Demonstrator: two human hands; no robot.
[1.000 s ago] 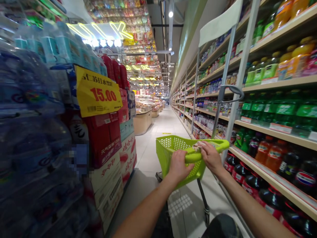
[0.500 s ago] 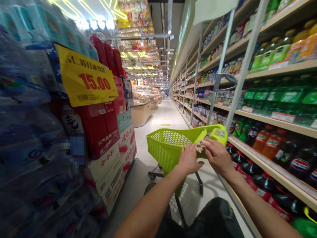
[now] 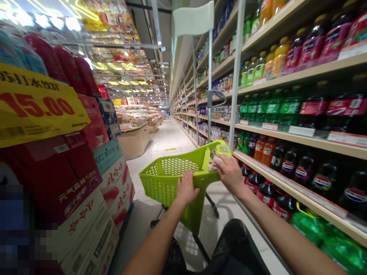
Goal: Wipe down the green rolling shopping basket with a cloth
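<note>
A lime-green shopping cart [image 3: 169, 193] with a perforated basket stands just in front of me. My left hand [image 3: 187, 188] is at the near side of its basket, with the fingers reaching up to the rim and the thumb held apart; it holds nothing. By the cart's right end, my right hand [image 3: 229, 173] has its fingers bent over a pale, crumpled thing [image 3: 212, 165], whose kind I cannot make out. The fingers partly hide it. Beyond them is a green block with a label [image 3: 223, 149] on the cart.
Shelves of drink bottles [image 3: 289, 107] line the right side. Stacked drink cartons [image 3: 114, 183] and a yellow price sign [image 3: 43, 107] crowd the left. A pale aisle floor [image 3: 163, 133] runs ahead past wooden display bins [image 3: 133, 141]. A metal post [image 3: 210, 76] rises by the shelves.
My left hand has parted from the pale thing and moved left to the cart's near side. My right hand stays by the pale thing. The view has swung right, bringing more bottles into sight.
</note>
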